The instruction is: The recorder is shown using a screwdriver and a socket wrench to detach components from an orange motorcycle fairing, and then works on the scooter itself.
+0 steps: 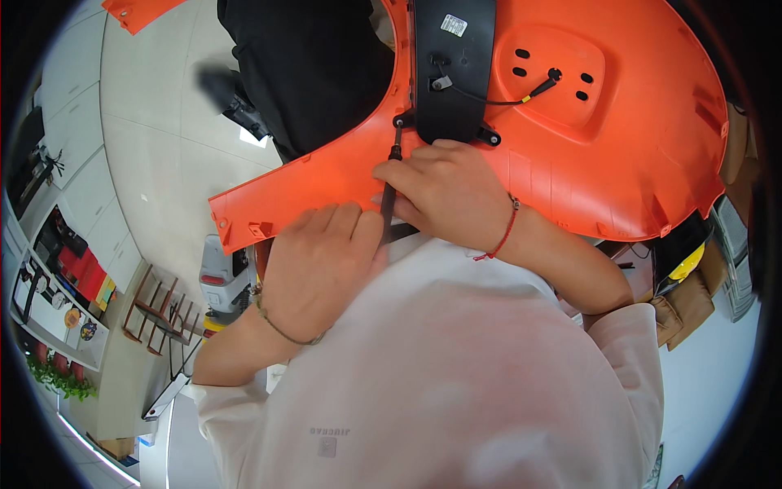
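Note:
A slim dark screwdriver [388, 200] stands with its tip at a screw in a black tab at the lower left of a black plastic housing [454, 65]. My right hand [452, 191] is closed around its upper part, just below the shaft. Lower down, my left hand [326, 240] is wrapped around the handle's end, and its fingertips are partly hidden. The housing rests on a large curved orange plastic panel [570, 163]. From a metal piece on the housing, a black cable [489, 102] with a yellow band runs into a hole in the panel.
A leg in black trousers [301, 73] and a blurred dark shoe [228, 98] are beyond the panel's left arm; I cannot tell whose. Another orange piece [138, 12] is at the top left. Shelves [65, 301] and a wooden rack [159, 318] stand left; brown boxes [692, 310] stand right.

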Available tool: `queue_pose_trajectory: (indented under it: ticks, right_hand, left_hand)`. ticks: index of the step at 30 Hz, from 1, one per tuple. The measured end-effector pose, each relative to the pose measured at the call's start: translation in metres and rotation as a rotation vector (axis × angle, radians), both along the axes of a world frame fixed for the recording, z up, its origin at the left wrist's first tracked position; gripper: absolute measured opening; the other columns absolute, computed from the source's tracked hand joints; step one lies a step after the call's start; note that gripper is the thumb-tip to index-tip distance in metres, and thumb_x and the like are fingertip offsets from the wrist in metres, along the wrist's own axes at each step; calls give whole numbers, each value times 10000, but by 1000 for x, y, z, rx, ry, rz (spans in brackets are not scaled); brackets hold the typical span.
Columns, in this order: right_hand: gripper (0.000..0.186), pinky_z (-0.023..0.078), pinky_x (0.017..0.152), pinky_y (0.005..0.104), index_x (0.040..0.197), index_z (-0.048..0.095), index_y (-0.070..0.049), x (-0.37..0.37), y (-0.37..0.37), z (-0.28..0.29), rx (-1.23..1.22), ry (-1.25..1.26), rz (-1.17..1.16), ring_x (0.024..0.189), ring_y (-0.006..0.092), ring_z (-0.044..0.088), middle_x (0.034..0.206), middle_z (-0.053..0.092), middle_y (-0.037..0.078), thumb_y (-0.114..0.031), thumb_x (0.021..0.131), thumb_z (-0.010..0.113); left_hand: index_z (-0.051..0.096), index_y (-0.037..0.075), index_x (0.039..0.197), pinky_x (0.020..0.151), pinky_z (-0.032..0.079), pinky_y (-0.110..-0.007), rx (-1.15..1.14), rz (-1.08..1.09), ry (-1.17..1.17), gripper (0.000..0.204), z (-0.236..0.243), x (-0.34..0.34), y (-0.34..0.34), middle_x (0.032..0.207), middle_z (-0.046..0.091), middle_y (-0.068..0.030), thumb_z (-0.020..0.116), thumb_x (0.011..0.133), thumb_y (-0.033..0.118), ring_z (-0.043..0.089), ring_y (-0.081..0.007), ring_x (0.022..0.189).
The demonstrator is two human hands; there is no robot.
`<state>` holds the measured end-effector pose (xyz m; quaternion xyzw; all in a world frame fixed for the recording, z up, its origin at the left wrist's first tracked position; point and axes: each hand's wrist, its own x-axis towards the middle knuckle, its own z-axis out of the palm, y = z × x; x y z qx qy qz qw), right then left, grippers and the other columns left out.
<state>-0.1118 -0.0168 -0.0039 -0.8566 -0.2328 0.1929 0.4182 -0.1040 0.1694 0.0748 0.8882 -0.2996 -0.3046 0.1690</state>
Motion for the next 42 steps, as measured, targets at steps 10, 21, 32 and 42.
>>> queue_pose_trajectory:
  ticks: [10, 21, 32, 42]
  right_hand:
    - [133, 440, 604, 327, 815, 610, -81, -2, 7, 1, -3, -97, -36, 632, 189, 603, 616, 589, 31, -177, 749, 675]
    - [162, 374, 543, 285, 862, 659, -89, 16, -29, 50, 131, -130, -207, 552, 178, 512, 576, 506, 12, -101, 714, 722]
    - [323, 413, 626, 257, 699, 421, -101, 14, -193, 160, 839, -167, -826, 961, 206, 463, 965, 424, 83, -243, 988, 446]
    - [212, 290, 483, 178, 1067, 619, -16, -32, -235, 115, 55, 14, -1392, 567, 10, 397, 740, 522, -58, -172, 926, 596]
  left_hand:
    - [596, 79, 875, 763, 464, -303, 119, -507, -391, 167, 15, 26, 9, 1023, 639, -43, 627, 720, 133, 555, -175, 801]
    - [628, 19, 1079, 890, 464, -371, -405, 382, -9, 304, 23, 56, 14, 1159, 629, -137, 666, 810, 156, 608, -296, 1000]
    - [426, 8, 1351, 946, 460, -364, -471, 600, 142, 593, -56, 53, -52, 1370, 453, -216, 666, 864, 247, 523, -357, 1183]
    - [87, 198, 1524, 925, 500, -439, -187, 545, 82, 995, -76, 89, -122, 1435, 271, -300, 736, 781, 325, 523, -425, 1165]
